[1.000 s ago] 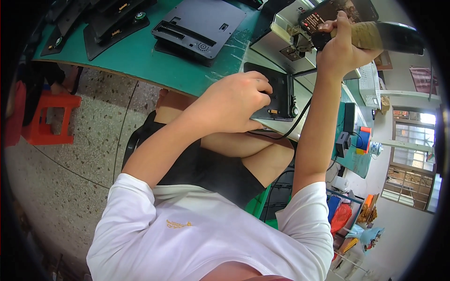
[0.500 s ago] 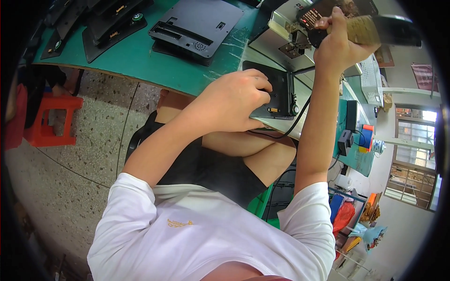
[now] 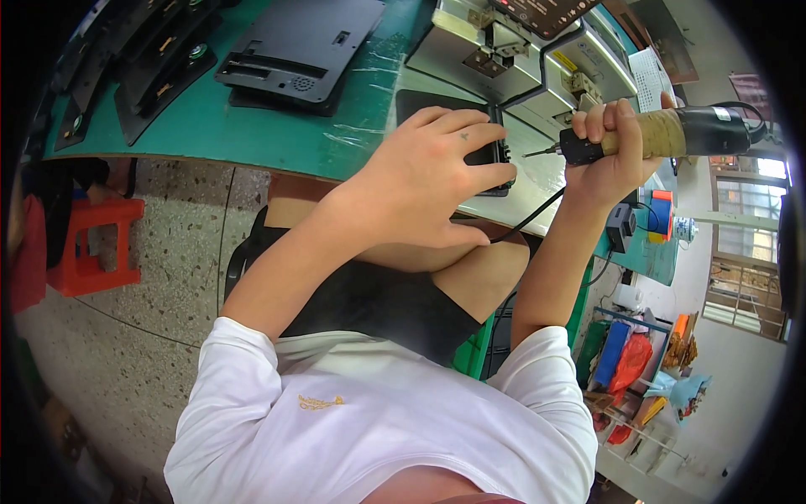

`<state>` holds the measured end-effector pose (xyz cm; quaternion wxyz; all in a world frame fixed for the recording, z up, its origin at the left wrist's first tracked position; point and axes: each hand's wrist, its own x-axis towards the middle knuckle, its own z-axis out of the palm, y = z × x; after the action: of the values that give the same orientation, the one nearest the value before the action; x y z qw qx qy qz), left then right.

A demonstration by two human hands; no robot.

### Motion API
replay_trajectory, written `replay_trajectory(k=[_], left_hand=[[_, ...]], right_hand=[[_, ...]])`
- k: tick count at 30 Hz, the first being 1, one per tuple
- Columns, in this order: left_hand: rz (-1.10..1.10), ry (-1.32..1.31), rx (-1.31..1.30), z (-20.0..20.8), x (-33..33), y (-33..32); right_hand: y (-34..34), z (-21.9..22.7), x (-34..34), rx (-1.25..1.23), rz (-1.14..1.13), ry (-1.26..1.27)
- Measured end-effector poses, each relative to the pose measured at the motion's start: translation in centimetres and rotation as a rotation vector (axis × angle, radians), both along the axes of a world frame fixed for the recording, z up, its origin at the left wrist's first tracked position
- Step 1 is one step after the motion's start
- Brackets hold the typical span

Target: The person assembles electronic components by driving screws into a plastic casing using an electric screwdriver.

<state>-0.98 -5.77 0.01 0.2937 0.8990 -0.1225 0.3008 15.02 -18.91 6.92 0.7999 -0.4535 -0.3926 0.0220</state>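
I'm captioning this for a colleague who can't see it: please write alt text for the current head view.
The right hand grips a black corded screwdriver-like tool, bit pointing left, while the spread left hand covers part of a black panel. More dark panels lie on the green workbench at upper left; metal devices stand beyond.

An electric screwdriver [image 3: 661, 135] and stacked black panels [image 3: 294, 38] show a workshop.

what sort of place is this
Probably a small electronics assembly workshop: the right hand grips a corded electric screwdriver, and stacked black plastic housings lie on a green-topped workbench.
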Motion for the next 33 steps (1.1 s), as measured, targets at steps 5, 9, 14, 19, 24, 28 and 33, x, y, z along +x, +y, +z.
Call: replay_trajectory(k=[5,9,14,19,24,28,33], left_hand=[[-0.017,0.074,0.034,-0.2,0.3,0.0],[-0.015,0.172,0.105,-0.1,0.4,-0.2],[-0.019,0.202,0.09,-0.4,0.6,0.1],[-0.006,0.17,0.111,-0.5,0.8,0.0],[-0.005,0.188,0.078,-0.7,0.6,-0.1],[-0.008,0.191,0.065,-0.8,0.6,-0.2],[0.006,0.169,0.063,-0.8,0.7,-0.1]], right_hand=[[-0.7,-0.7,0.3,0.0,-0.003,0.016],[-0.1,-1.3,0.1,-0.012,0.079,0.029],[0.7,-1.9,-0.3,-0.045,0.048,0.081],[-0.6,-2.2,0.7,-0.142,0.079,-0.002],[-0.6,-2.4,0.7,-0.145,0.092,-0.003],[-0.7,-2.4,0.5,-0.182,0.119,-0.035],[0.4,-2.4,-1.3,-0.159,0.01,-0.038]])
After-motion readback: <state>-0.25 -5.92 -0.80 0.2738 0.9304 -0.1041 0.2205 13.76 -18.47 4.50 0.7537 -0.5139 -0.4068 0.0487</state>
